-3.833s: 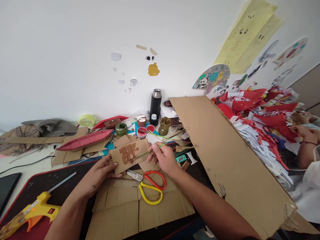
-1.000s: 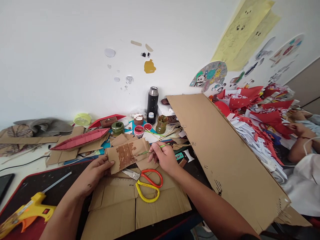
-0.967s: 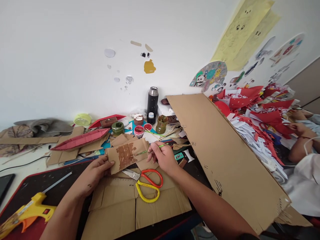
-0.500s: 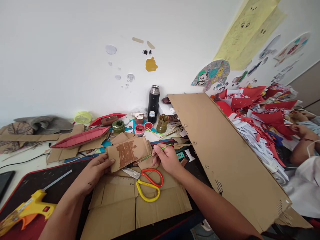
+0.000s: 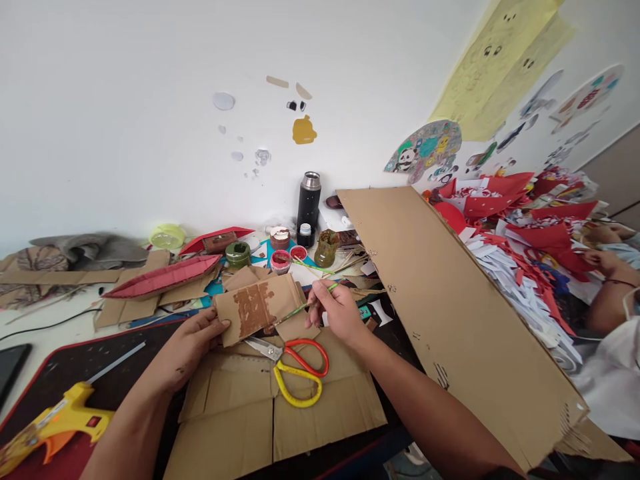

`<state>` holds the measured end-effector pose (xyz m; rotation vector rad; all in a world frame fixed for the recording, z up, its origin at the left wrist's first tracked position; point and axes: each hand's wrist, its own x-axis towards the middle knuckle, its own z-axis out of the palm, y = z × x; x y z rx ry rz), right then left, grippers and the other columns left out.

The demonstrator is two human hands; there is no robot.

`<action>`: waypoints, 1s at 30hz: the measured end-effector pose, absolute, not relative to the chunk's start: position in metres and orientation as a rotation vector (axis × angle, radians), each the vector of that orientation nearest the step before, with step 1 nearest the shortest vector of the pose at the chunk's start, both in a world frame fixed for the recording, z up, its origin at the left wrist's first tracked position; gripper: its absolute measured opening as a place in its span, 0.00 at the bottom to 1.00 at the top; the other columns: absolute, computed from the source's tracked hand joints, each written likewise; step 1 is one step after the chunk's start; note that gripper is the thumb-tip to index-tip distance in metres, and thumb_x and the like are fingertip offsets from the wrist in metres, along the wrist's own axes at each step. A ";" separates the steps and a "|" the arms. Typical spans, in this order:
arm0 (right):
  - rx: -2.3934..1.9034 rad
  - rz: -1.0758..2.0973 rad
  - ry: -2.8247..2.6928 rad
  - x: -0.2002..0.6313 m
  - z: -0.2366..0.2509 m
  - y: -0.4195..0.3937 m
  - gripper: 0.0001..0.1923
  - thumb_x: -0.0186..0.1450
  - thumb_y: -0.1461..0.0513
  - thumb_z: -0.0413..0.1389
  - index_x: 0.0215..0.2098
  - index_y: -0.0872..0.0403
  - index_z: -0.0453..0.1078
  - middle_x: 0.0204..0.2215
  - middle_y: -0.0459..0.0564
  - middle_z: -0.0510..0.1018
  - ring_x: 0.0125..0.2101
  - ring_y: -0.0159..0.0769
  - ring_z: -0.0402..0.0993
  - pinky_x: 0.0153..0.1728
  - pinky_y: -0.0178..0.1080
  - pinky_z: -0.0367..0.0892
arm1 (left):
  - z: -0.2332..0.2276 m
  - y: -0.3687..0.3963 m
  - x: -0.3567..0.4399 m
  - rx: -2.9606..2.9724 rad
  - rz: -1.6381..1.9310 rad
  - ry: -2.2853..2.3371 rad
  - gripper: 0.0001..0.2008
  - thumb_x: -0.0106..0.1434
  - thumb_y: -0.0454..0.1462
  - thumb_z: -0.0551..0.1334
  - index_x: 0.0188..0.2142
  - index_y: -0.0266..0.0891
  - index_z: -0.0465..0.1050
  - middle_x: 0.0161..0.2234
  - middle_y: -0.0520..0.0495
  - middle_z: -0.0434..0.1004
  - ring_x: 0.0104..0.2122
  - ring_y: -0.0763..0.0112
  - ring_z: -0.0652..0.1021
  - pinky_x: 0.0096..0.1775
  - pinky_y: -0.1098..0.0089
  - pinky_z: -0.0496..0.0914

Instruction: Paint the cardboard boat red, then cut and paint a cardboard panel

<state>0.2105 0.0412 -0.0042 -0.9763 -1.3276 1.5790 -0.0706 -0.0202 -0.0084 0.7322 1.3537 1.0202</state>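
My left hand [image 5: 193,347] pinches the lower left edge of a small cardboard piece [image 5: 257,315] that bears a brown painted patch in its middle. My right hand [image 5: 336,313] grips a thin green paintbrush [image 5: 300,309], whose tip rests on the cardboard just right of the brown patch. Directly below the piece lie scissors [image 5: 295,370] with one red and one yellow handle, on a flattened cardboard sheet [image 5: 280,417].
Paint jars [image 5: 280,260], a green jar [image 5: 237,253], a brown jar [image 5: 327,248] and a black flask [image 5: 309,200] stand behind. A yellow glue gun [image 5: 55,427] lies at bottom left. A large cardboard panel [image 5: 450,300] leans at right; another person's arm [image 5: 607,300] shows beyond red paper scraps.
The brush tip has kept stroking near the brown patch, dipping toward the piece's lower right edge and coming back up. My left hand still holds the cardboard piece. The view shifted slightly.
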 end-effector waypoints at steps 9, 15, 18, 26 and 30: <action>-0.978 1.373 -1.363 0.190 -0.013 0.049 0.32 0.70 0.33 0.56 0.33 0.52 0.71 0.19 0.46 0.79 0.18 0.33 0.76 0.18 0.31 0.65 | -0.007 -0.021 -0.072 0.941 0.963 1.473 0.19 0.45 0.51 0.79 0.24 0.44 0.76 0.24 0.50 0.71 0.28 0.61 0.70 0.33 0.64 0.68; -0.922 1.472 -1.492 0.188 -0.014 0.042 0.30 0.72 0.35 0.55 0.33 0.52 0.72 0.18 0.46 0.79 0.18 0.34 0.78 0.18 0.31 0.65 | -0.013 -0.021 -0.074 0.935 0.960 1.442 0.19 0.44 0.49 0.80 0.24 0.43 0.76 0.26 0.49 0.74 0.28 0.63 0.71 0.32 0.65 0.67; -0.975 1.396 -1.398 0.190 -0.014 0.045 0.30 0.72 0.35 0.55 0.33 0.52 0.72 0.19 0.47 0.79 0.18 0.34 0.78 0.18 0.31 0.65 | -0.013 -0.021 -0.075 0.955 0.972 1.448 0.20 0.45 0.51 0.80 0.22 0.43 0.75 0.26 0.49 0.73 0.29 0.63 0.71 0.33 0.65 0.68; -0.916 1.530 -1.469 0.177 -0.018 0.033 0.31 0.72 0.35 0.55 0.34 0.52 0.72 0.20 0.46 0.80 0.21 0.35 0.80 0.18 0.30 0.66 | -0.008 -0.021 -0.072 0.912 0.957 1.430 0.17 0.43 0.45 0.79 0.26 0.44 0.77 0.23 0.52 0.72 0.28 0.61 0.71 0.37 0.62 0.69; -0.939 1.478 -1.416 0.179 -0.016 0.038 0.31 0.71 0.34 0.56 0.34 0.52 0.71 0.19 0.45 0.79 0.20 0.35 0.80 0.17 0.30 0.64 | -0.010 -0.021 -0.073 0.891 0.958 1.405 0.17 0.43 0.44 0.79 0.28 0.43 0.77 0.28 0.48 0.78 0.29 0.61 0.73 0.36 0.62 0.70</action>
